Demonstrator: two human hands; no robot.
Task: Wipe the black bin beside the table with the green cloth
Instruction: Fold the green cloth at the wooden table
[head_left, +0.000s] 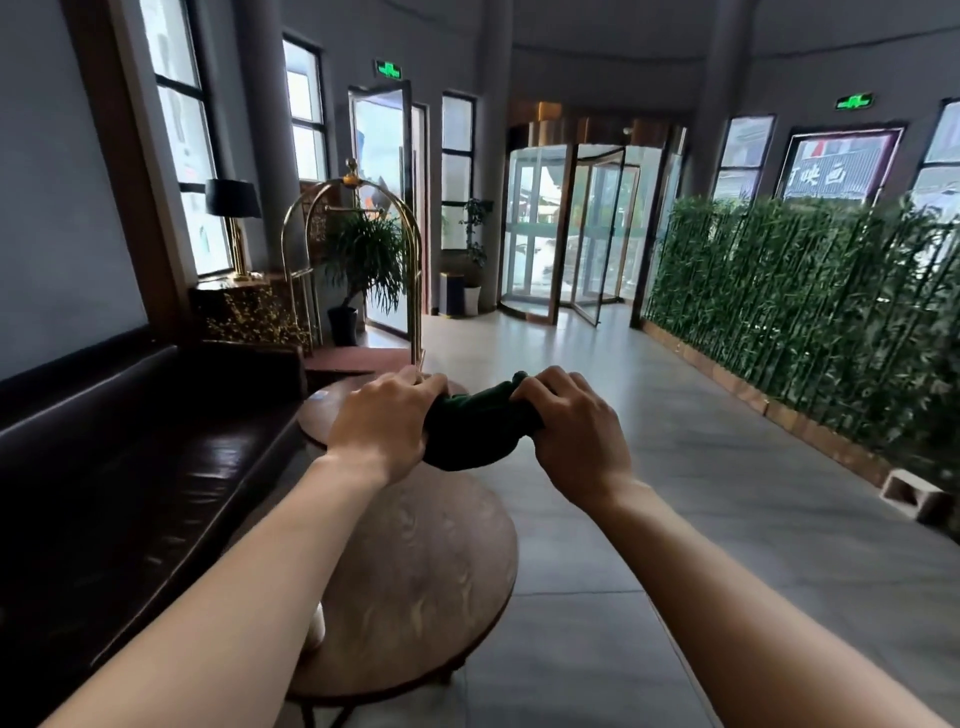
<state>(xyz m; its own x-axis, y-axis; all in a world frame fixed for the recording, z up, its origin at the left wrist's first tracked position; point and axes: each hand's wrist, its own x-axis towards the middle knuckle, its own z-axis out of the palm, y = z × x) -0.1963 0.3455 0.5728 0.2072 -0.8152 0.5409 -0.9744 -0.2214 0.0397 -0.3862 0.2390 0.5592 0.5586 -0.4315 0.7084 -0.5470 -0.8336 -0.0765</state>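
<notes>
The dark green cloth (475, 428) is bunched up in the air in front of me, above the round wooden table (431, 582). My left hand (382, 423) grips its left end and my right hand (574, 434) grips its right end, both with fingers curled around the fabric. No black bin beside the table shows in this view.
A dark leather bench (130, 467) runs along the left wall. A second round table (322, 410) and a brass luggage cart (353, 270) stand ahead. A bamboo hedge (805, 312) lines the right side. Grey tiled floor (649, 493) leads to a revolving door (576, 234).
</notes>
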